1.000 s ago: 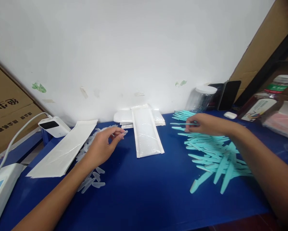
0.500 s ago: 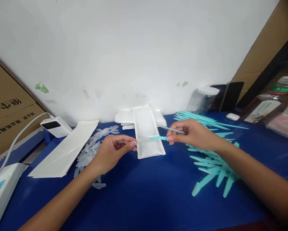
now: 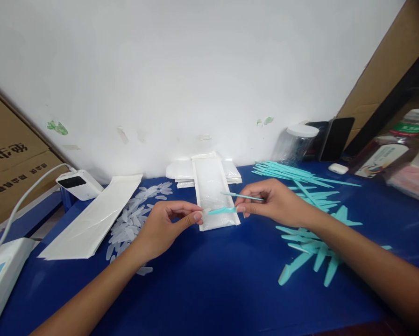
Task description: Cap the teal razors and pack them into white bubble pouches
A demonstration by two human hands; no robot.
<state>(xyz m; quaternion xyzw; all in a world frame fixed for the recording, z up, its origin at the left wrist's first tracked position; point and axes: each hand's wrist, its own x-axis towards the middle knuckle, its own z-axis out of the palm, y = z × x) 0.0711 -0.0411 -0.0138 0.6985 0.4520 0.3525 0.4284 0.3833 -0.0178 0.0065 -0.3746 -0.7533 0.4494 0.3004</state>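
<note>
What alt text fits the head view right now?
Over a blue table, the left hand pinches a clear cap at the tip of a teal tool held by the right hand. Spare caps lie heaped at left, more teal tools at right.

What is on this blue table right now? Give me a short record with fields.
Left hand: pinches a small clear cap at the tip of a teal stick
Right hand: holds that teal stick, plus a second thinner stick
Left of hands: heap of clear caps, long white bag
Right of hands: heap of teal sticks
Behind hands: clear pouch on the blue table
Far edge: power bank, jar, phone
</note>
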